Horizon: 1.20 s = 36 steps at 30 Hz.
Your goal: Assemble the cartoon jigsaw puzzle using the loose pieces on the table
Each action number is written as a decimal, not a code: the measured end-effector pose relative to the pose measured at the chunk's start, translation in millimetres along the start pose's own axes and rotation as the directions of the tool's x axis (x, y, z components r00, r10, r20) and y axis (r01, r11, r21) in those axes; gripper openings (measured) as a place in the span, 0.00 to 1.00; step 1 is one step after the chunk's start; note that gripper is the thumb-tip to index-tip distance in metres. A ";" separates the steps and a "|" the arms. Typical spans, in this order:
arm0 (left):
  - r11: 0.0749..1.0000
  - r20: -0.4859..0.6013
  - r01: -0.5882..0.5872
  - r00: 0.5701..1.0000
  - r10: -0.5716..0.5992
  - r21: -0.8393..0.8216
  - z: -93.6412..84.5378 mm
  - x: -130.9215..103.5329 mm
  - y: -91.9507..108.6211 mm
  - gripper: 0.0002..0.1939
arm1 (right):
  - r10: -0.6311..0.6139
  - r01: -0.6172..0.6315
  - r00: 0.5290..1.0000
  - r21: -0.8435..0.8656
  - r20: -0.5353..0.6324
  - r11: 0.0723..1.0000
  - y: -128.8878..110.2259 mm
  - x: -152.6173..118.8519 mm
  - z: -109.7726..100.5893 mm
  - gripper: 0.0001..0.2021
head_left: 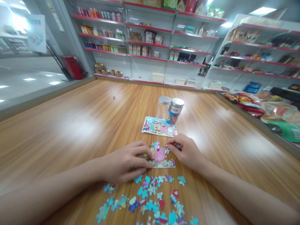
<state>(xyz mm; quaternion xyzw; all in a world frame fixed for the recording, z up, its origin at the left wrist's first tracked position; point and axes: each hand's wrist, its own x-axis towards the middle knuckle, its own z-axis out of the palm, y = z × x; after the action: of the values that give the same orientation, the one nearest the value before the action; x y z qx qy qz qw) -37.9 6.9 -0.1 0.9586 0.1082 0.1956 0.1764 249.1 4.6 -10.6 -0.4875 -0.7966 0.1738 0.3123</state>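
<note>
A partly joined jigsaw puzzle (159, 155) lies on the wooden table, showing a pink cartoon starfish figure. Over its left side rests my left hand (127, 161), fingers stretched and a little apart, fingertips touching the puzzle and hiding part of it. At the upper right edge of the puzzle, my right hand (185, 150) is pinched, with a small puzzle piece (178, 146) partly showing between thumb and fingers. Several loose puzzle pieces (152, 205), many of them light blue, are scattered on the near side. Just beyond the puzzle lies a reference picture card (159, 127) with cartoon figures.
Behind the card stand a clear jar (163, 107) with a silver lid and a labelled can (175, 110). A tiny object (114, 97) sits farther back on the table (77, 131). Packaged goods (250, 104) lie along the right edge; stocked shelves (150, 57) stand beyond.
</note>
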 end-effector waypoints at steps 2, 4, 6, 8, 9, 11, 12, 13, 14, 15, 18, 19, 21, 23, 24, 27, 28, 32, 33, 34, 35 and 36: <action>1.000 -0.008 0.002 1.000 -0.002 0.003 0.0 0.3 0.4 0.16 | -0.024 0.024 1.000 -0.021 0.001 1.000 -0.3 0.5 -0.2 0.05; 1.000 -0.025 -0.006 1.000 0.006 0.002 0.0 0.6 0.5 0.15 | -0.033 0.033 0.999 -0.019 -0.001 0.999 0.7 0.4 0.5 0.05; 1.000 -0.032 -0.011 0.999 0.011 0.000 0.2 0.7 0.2 0.14 | -0.018 0.018 1.000 0.007 -0.009 1.000 2.5 -0.1 2.1 0.05; 1.000 -0.032 -0.014 0.999 0.014 -0.003 0.5 0.6 -0.3 0.14 | 0.022 -0.021 1.000 0.050 -0.023 0.999 4.3 -0.6 4.1 0.07; 1.000 -0.029 -0.014 0.999 0.014 -0.005 0.7 0.4 -0.5 0.15 | 0.045 -0.043 0.999 0.068 -0.025 0.997 5.0 -0.9 4.9 0.08; 1.000 -0.011 -0.007 1.000 0.007 -0.007 0.9 -0.3 -0.9 0.15 | 0.072 -0.070 0.997 0.085 -0.020 0.994 5.5 -1.3 5.9 0.07; 1.000 -0.004 -0.004 1.000 0.004 -0.007 1.0 -0.6 -1.0 0.16 | 0.074 -0.072 0.997 0.081 -0.017 0.994 5.4 -1.4 6.0 0.06; 1.000 0.002 0.000 1.000 0.001 -0.006 1.0 -0.8 -1.1 0.16 | 0.072 -0.071 0.997 0.070 -0.016 0.995 5.2 -1.4 5.9 0.06; 1.000 0.005 0.000 1.000 0.000 -0.006 0.9 -1.0 -1.1 0.16 | 0.071 -0.070 0.997 0.056 -0.019 0.996 5.0 -1.3 5.7 0.06; 1.000 0.000 -0.003 1.000 0.003 -0.007 0.8 -1.1 -1.1 0.16 | 0.078 -0.077 0.997 0.043 -0.028 0.996 5.0 -1.2 5.4 0.06; 1.000 -0.020 -0.011 1.000 0.011 -0.011 0.0 -0.5 -0.7 0.15 | 0.131 -0.130 0.990 0.020 -0.058 0.991 6.1 -0.8 3.6 0.05; 1.000 -0.021 -0.010 1.000 0.010 -0.013 -0.3 -0.1 -0.5 0.15 | 0.145 -0.144 0.987 0.020 -0.064 0.989 6.6 -0.8 2.8 0.05; 1.000 -0.020 -0.007 1.000 0.006 -0.014 -0.6 0.5 -0.1 0.15 | 0.145 -0.142 0.988 0.039 -0.061 0.989 6.8 -1.0 1.0 0.05; 1.000 -0.016 -0.002 1.000 0.002 -0.014 -0.7 0.8 0.3 0.15 | 0.109 -0.105 0.993 0.077 -0.049 0.992 5.6 -1.4 -0.6 0.05; 1.000 -0.016 -0.001 1.000 0.000 -0.014 -0.6 0.8 0.5 0.15 | 0.086 -0.082 0.995 0.094 -0.041 0.992 4.6 -1.5 -1.1 0.05; 1.000 -0.012 0.004 1.000 -0.004 -0.015 -0.2 0.3 0.9 0.15 | 0.054 -0.052 0.998 0.113 -0.016 0.992 1.7 -1.3 -0.8 0.05; 1.000 -0.006 0.007 1.000 -0.007 -0.014 -0.1 0.2 1.0 0.15 | 0.063 -0.062 0.998 0.113 -0.010 0.992 1.2 -0.9 -0.3 0.05; 1.000 0.010 0.010 1.000 -0.010 -0.010 0.2 0.1 0.2 0.16 | 0.126 -0.124 0.992 0.102 -0.012 0.987 1.7 0.6 1.7 0.04; 1.000 0.009 0.008 1.000 -0.008 -0.011 0.2 0.2 -0.1 0.15 | 0.134 -0.133 0.991 0.095 -0.014 0.987 2.1 0.9 1.8 0.04; 1.000 0.006 0.005 1.000 -0.005 -0.013 0.2 0.3 -0.3 0.15 | 0.138 -0.136 0.990 0.092 -0.013 0.986 2.5 1.1 1.8 0.04; 1.000 0.004 0.004 1.000 -0.004 -0.014 0.2 0.3 -0.5 0.15 | 0.139 -0.137 0.990 0.094 -0.012 0.986 2.8 1.4 1.8 0.04; 1.000 0.004 0.002 1.000 -0.002 -0.014 0.2 0.4 -0.5 0.16 | 0.138 -0.136 0.990 0.097 -0.009 0.986 3.0 1.6 1.7 0.04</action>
<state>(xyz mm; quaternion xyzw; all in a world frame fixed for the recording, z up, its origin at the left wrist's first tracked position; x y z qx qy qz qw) -37.5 7.4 -0.3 0.9576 0.1077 0.1943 0.1836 249.5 7.5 -13.0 -0.5269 -0.7494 0.2290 0.3291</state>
